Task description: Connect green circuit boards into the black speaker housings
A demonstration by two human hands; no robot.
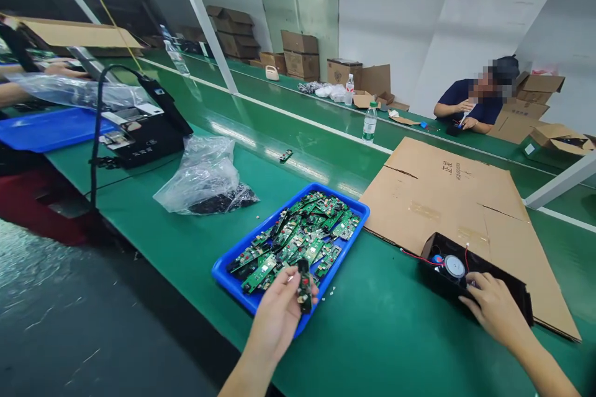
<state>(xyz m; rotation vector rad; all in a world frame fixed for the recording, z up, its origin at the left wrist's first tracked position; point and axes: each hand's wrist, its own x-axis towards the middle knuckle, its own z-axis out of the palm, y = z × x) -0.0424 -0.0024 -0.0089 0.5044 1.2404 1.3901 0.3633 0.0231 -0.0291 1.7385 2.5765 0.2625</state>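
My left hand [279,307] holds a small circuit board [304,286] with black parts between thumb and fingers, over the near edge of a blue tray [226,285]. Several green circuit boards [298,236] lie heaped in that tray. At the right, my right hand [493,307] reaches over the near side of a black housing [507,282], its fingers bent beside a round silver speaker [454,267]. Whether those fingers grip anything is hidden. Red wires [419,255] stick out of the housing's left end.
A flattened cardboard sheet [447,192] lies behind and under the housing. Left of the tray are a plastic bag [205,173] and a black device [144,130]. A bottle [369,122] stands behind the tray. A person [479,96] works across the bench; another person's arms show far left.
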